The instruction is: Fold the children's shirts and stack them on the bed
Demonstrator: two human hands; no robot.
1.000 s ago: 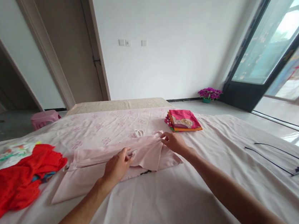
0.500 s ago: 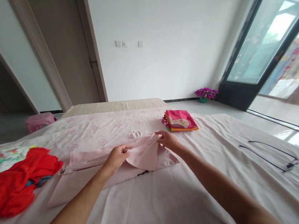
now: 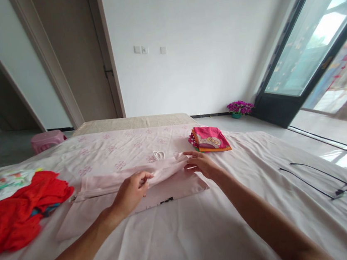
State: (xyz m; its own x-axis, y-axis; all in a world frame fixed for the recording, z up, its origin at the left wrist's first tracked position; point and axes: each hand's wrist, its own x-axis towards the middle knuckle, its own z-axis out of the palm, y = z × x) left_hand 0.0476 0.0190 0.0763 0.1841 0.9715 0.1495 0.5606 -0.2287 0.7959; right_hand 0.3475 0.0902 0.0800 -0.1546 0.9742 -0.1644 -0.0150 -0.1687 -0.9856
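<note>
The left hand [image 3: 132, 192] is curled, the right hand [image 3: 204, 164] looser, both at the pink garment [image 3: 170, 188]; whether either grip pinches cloth, I cannot tell. The garment lies on a pale sheet [image 3: 185, 237], red cloth [image 3: 29, 211] leftward, 1 folded stack [image 3: 210, 139] beyond its right end.

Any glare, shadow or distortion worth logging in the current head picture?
Head view: daylight blows out parts of the glass door. Head view: soft shadow on the sheet beside the right forearm. Head view: doorframe leans, probably wide-angle distortion. Head view: pale pink garment shows low contrast against the sheet.
</note>
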